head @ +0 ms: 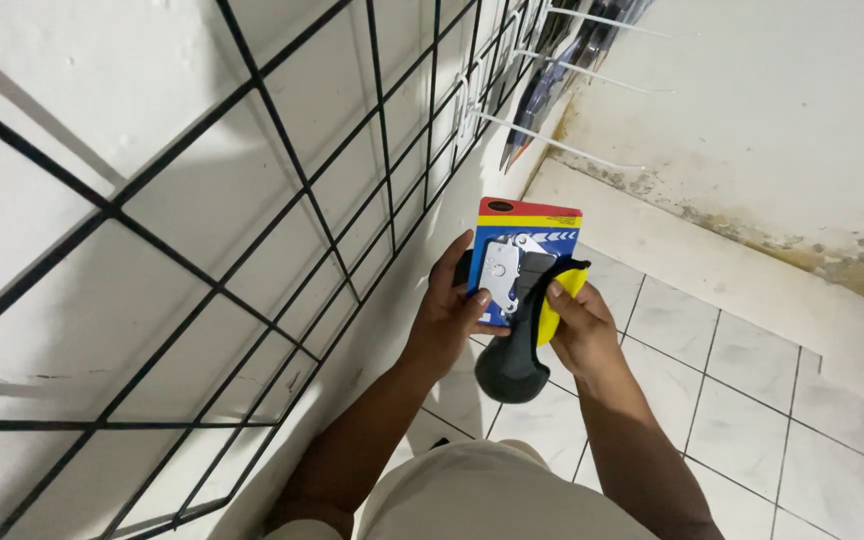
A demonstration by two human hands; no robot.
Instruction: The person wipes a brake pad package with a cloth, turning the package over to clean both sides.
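The left hand (449,305) is pinching the blister pack (524,250) by its side, thumb over the front. The right hand (579,325) is pressing a yellow cloth (559,300) against it. The 1-sided grip could be letting the pack slip floorward past the black handle (514,365) below both hands.

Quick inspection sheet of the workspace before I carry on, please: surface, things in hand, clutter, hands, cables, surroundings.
Surface: tiled floor, pale, no table.
Things: blister pack, red-topped blue card holding metal parts; yellow cloth against it; black tool hangs below.
Clutter: nothing seen.
Hands: left hand grips the pack; right hand presses the cloth on it.
Cables: nothing seen.
Surroundings: black wire grid on white wall; white hooks with hanging packs; stained wall base.
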